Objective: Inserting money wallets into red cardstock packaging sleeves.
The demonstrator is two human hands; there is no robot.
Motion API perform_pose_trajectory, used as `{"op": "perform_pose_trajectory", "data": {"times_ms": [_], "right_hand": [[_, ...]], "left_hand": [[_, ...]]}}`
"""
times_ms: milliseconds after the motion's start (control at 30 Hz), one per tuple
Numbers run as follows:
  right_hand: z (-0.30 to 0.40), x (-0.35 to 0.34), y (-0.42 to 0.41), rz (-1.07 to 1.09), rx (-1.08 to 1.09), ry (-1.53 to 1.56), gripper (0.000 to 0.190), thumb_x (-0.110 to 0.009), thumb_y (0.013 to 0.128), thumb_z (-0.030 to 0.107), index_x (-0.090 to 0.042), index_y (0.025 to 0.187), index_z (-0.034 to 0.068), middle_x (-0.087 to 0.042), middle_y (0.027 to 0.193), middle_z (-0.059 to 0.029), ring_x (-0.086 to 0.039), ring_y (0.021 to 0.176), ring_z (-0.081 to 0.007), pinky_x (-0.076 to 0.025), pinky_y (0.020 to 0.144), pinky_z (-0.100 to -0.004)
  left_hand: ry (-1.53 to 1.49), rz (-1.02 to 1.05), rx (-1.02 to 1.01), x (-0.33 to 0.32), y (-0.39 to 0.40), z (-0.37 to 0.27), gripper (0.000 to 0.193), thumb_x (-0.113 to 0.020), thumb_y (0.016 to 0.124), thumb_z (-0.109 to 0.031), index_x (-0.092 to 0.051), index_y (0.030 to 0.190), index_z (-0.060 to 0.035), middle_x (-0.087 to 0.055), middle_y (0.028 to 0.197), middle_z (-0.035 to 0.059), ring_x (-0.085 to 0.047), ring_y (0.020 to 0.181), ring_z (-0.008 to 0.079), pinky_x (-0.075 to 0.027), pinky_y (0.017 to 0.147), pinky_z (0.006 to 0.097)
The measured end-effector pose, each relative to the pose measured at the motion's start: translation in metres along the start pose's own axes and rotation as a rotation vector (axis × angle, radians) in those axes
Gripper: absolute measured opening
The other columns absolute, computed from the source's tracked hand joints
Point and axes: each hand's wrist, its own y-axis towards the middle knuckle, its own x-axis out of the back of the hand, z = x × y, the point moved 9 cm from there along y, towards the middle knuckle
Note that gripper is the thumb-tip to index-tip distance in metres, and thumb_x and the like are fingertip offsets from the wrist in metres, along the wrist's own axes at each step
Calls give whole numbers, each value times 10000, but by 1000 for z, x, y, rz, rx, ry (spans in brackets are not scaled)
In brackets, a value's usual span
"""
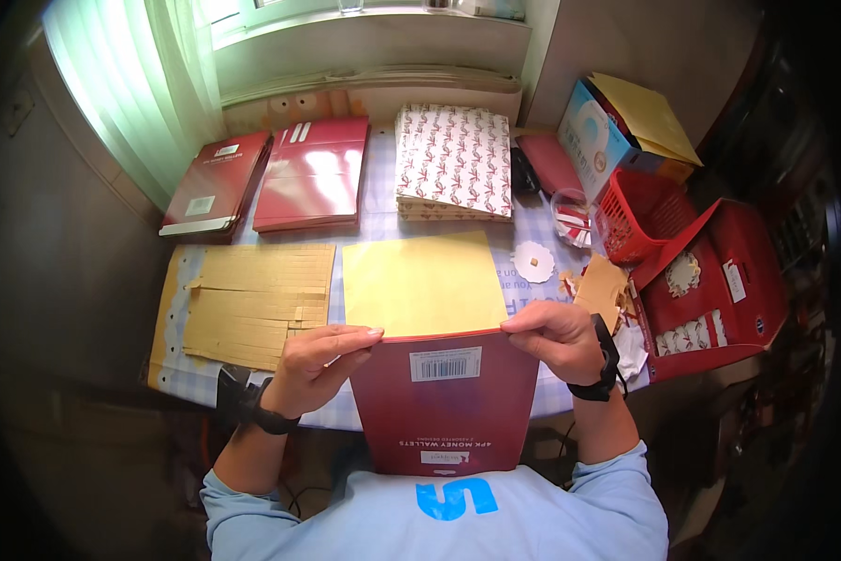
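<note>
My left hand (pixel 315 365) and my right hand (pixel 557 340) pinch the two ends of the upper edge of a red printed card sheet (pixel 445 407), which hangs down towards my chest. A barcode and white lettering, upside down, show on its face. Beyond that edge lies a yellow sheet (pixel 420 280); whether it is joined to the red one I cannot tell. Left of it, a panel of tan adhesive strips (pixel 252 301) rests on the tabletop, some strips gone from it. A white scalloped paper disc (pixel 533 262) with a small tan square on it lies near my right hand.
At the back stand stacks of red printed folders (pixel 217 182), glossy red card (pixel 312 175) and patterned white card (pixel 454 161). On the right are a blue box (pixel 589 140), a red plastic basket (pixel 631 217), a round clear tub (pixel 573 219), paper scraps and an open red box (pixel 715 294).
</note>
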Motion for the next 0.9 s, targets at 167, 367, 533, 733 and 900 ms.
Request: {"op": "perform_pose_trajectory", "data": {"times_ms": [167, 367, 533, 733, 900], "right_hand": [[25, -4, 5, 3, -24, -56, 210, -603, 881, -113, -677, 1058, -29, -677, 972, -81, -629, 889, -101, -485, 778, -214], [163, -22, 14, -15, 595, -317, 215, -667, 829, -78, -681, 1037, -25, -702, 946, -161, -649, 782, -186, -485, 680, -291], [218, -64, -24, -186, 1069, -1138, 206, -754, 793, 110, -675, 982, 86, -733, 974, -75, -626, 840, -178, -454, 726, -332], [97, -71, -37, -91, 942, -1318, 237, -716, 751, 85, -667, 983, 87, -708, 1038, -72, -633, 913, -191, -455, 785, -328], [14, -63, -51, -46, 707, -1270, 237, -690, 748, 28, -666, 978, 77, -694, 1017, -72, -636, 913, -217, -466, 851, -359]], "left_hand": [[-69, -10, 19, 15, 8, -17, 258, -650, 848, 80, -692, 1090, 1, -713, 970, 133, -689, 874, 207, -543, 739, 279], [135, -75, -319, 67, 53, -149, 177, -662, 853, 6, -688, 1028, -2, -717, 938, 161, -690, 799, 245, -545, 714, 322], [840, -218, -724, 56, 19, -218, 181, -674, 853, -165, -629, 1024, -128, -730, 985, 52, -653, 969, 231, -493, 862, 385], [968, 43, -595, 2, -36, -100, 230, -683, 849, -105, -671, 1078, -90, -695, 1133, 84, -633, 1111, 227, -488, 969, 374], [807, 46, -400, -30, -64, -34, 217, -705, 804, -20, -686, 1020, -36, -694, 1109, 130, -646, 1098, 285, -496, 963, 404]]}}
